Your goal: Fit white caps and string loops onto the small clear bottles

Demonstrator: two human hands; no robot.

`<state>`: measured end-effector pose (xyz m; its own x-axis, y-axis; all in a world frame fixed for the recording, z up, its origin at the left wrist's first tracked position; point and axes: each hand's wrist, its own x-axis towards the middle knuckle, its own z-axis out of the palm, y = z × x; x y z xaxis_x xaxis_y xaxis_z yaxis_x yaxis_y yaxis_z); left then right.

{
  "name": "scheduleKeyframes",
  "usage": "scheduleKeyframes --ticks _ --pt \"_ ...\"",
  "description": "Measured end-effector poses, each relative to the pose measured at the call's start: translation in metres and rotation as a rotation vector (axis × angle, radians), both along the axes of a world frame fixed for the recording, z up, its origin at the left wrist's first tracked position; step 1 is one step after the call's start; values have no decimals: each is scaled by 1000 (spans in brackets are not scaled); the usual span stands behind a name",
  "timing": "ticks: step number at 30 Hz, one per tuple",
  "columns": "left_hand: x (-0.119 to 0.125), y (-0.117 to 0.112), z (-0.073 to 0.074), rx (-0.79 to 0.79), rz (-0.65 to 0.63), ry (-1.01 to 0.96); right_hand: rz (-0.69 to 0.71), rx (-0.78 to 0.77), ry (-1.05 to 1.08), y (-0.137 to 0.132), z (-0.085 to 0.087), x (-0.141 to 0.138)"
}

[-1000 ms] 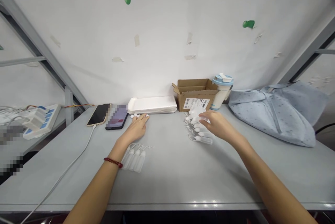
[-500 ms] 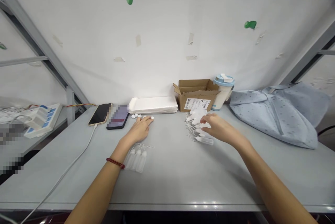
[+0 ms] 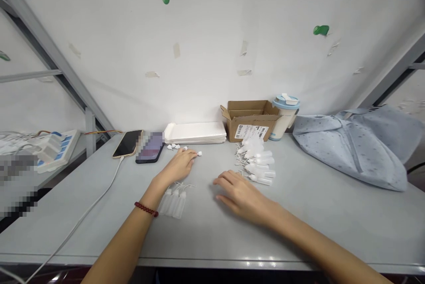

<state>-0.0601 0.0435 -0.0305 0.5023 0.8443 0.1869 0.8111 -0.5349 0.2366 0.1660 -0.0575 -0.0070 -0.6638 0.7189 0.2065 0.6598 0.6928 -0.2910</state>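
Observation:
My left hand (image 3: 181, 164) is low over the table, its fingertips closed on a small white cap (image 3: 199, 154). Several similar caps (image 3: 173, 146) lie behind that hand, partly hidden by it. Below its wrist, several clear plastic bottles (image 3: 175, 204) with white tops and thin strings lie side by side. My right hand (image 3: 242, 193) hovers over the middle of the table, fingers spread from the thumb, with nothing visible in it. Beyond it lies a pile of the same kind of stringed bottles (image 3: 260, 166).
An open cardboard box (image 3: 252, 127) stands behind the pile, beside a blue-lidded cup (image 3: 283, 118). White envelopes (image 3: 195, 133) are stacked at the wall. To the left are two phones (image 3: 128, 144), one with a white cable (image 3: 96, 204). A pale blue cloth bag (image 3: 352, 151) lies at right.
My right hand has left the bottle pile and come left and nearer, empty. My left hand has shifted slightly right and nearer, with the white cap at its fingertips.

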Motion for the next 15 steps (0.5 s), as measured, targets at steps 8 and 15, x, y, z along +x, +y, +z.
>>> scheduleKeyframes --ticks 8,15 --pt "16 -15 27 51 52 -196 273 24 92 -22 -18 -34" --pt "13 -12 22 46 81 -166 377 -51 -38 -24 -20 -42"
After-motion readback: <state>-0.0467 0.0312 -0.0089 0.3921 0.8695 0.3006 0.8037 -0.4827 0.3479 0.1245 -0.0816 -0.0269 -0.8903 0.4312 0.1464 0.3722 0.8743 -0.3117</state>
